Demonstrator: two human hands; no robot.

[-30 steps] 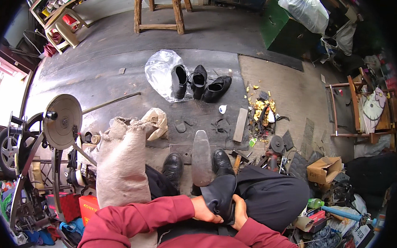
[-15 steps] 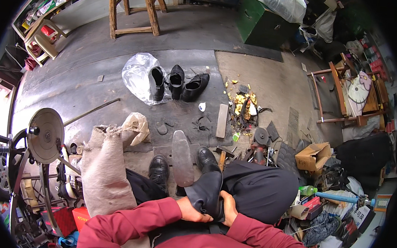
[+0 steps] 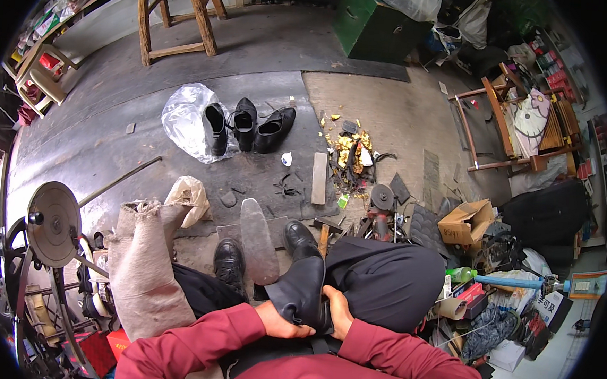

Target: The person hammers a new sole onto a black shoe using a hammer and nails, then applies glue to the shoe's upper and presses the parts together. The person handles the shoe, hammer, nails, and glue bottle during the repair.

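A black leather boot [image 3: 296, 292] rests low between my knees, close to my body. My left hand [image 3: 283, 322] is closed on its near left side, fingers curled underneath. Against the boot's right side my right hand [image 3: 338, 311] is closed too, its fingertips partly hidden. Just beyond stands a worn, sole-shaped metal plate [image 3: 258, 246], upright on a flat base plate. On either side of it are my own black shoes, the left shoe [image 3: 230, 260] and the right shoe [image 3: 300, 238]. A beige cloth [image 3: 147, 263] covers my left leg.
Several black shoes [image 3: 245, 123] stand ahead by a clear plastic bag [image 3: 186, 116]. Scraps [image 3: 353, 154] lie right of a grey bar [image 3: 319, 179]. A hammer [image 3: 324, 238] and angle grinder [image 3: 381, 211] are near my right knee. A wheeled machine [image 3: 52, 223] stands left, a cardboard box [image 3: 466, 222] right.
The whole view has shifted slightly, so the surroundings sit further left in it. Both hands keep their hold on the boot, with little visible movement.
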